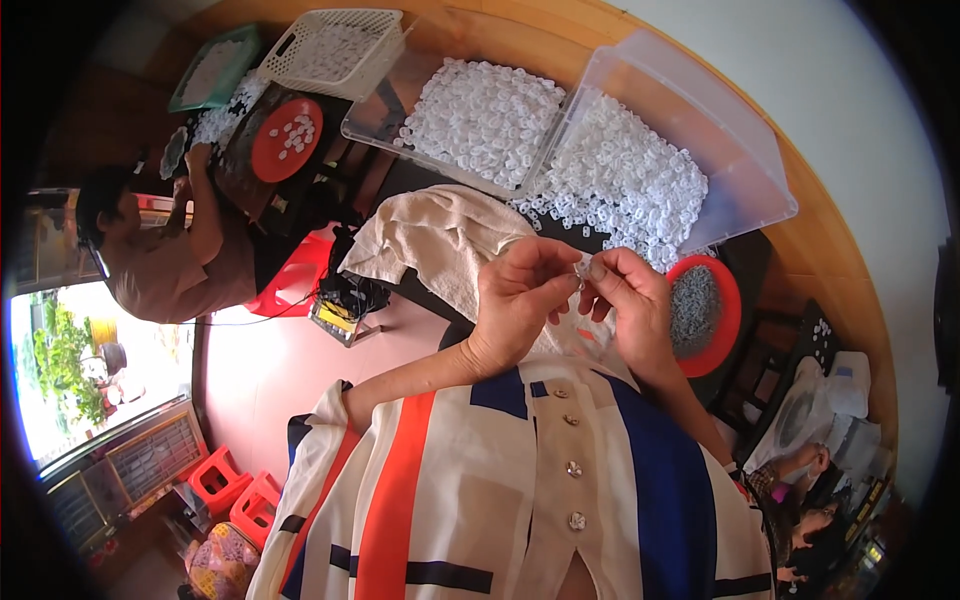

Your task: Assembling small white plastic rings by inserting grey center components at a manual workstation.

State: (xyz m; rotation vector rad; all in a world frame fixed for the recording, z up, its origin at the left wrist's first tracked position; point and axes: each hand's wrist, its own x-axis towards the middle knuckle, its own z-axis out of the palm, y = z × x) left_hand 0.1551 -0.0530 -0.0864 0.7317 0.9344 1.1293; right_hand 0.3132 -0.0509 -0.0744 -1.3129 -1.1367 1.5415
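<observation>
My left hand (520,300) and my right hand (635,300) meet in front of my chest, fingertips pinched. Between them is a small whitish plastic piece (583,268), with a tiny shiny bit just below it; the fingers partly cover both. Beyond my hands, a heap of white plastic pieces (630,180) spills from a clear tub (740,150) lying on its side. Close by my right hand stands a red bowl (732,318) filled with small grey parts (695,310). A beige cloth (430,235) lies on the table edge beside my left hand and under both wrists.
Another clear bin (365,130) of white pieces (480,115) stands farther back, near a white basket (290,65). At the left, a person (180,260) works by a red plate (262,150). Red stools (220,480) stand lower left. Another person's hand (815,458) shows at the right.
</observation>
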